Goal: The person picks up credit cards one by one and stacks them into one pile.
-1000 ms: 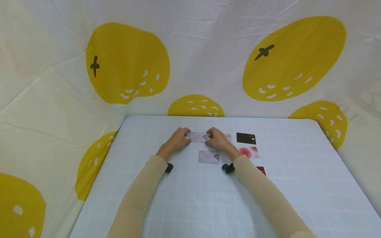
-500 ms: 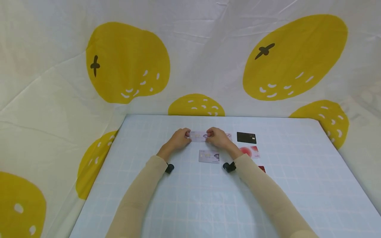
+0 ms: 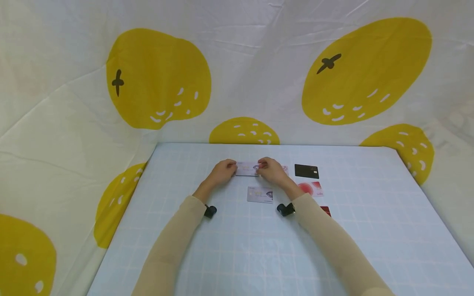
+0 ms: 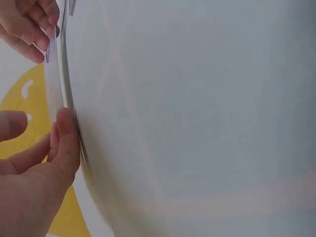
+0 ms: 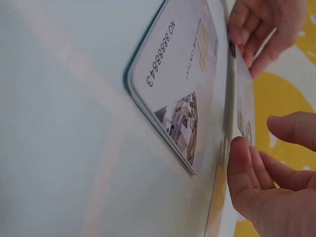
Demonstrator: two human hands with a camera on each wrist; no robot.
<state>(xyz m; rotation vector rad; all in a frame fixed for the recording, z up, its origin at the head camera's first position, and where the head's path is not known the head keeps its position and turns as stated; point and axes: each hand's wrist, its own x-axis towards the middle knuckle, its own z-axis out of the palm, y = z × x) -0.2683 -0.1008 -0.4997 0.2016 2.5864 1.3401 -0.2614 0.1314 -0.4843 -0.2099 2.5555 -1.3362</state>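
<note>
A pale lilac VIP card (image 3: 246, 169) with a diamond picture spans the gap between both hands in the head view. My left hand (image 3: 223, 172) holds its left end with fingertips and thumb drawn in. At the right end, my right hand (image 3: 273, 171) holds the corner with bent fingers. Edge-on in the left wrist view, the card (image 4: 54, 84) shows a narrow gap over the table. A matching VIP card (image 3: 260, 195) lies flat nearer me; its number and diamond read clearly in the right wrist view.
To the right lie a black card (image 3: 306, 171), a white card with a red circle (image 3: 311, 188) and a red card (image 3: 326, 211) partly behind the right sleeve. A pinkish card (image 3: 285, 169) shows behind the right hand. White fruit-print cloth (image 3: 259, 82) stands behind the table.
The card between the hands has risen a little, and a dark line now shows under its near edge. The left fingertips have drawn closer together. The other cards stay put.
</note>
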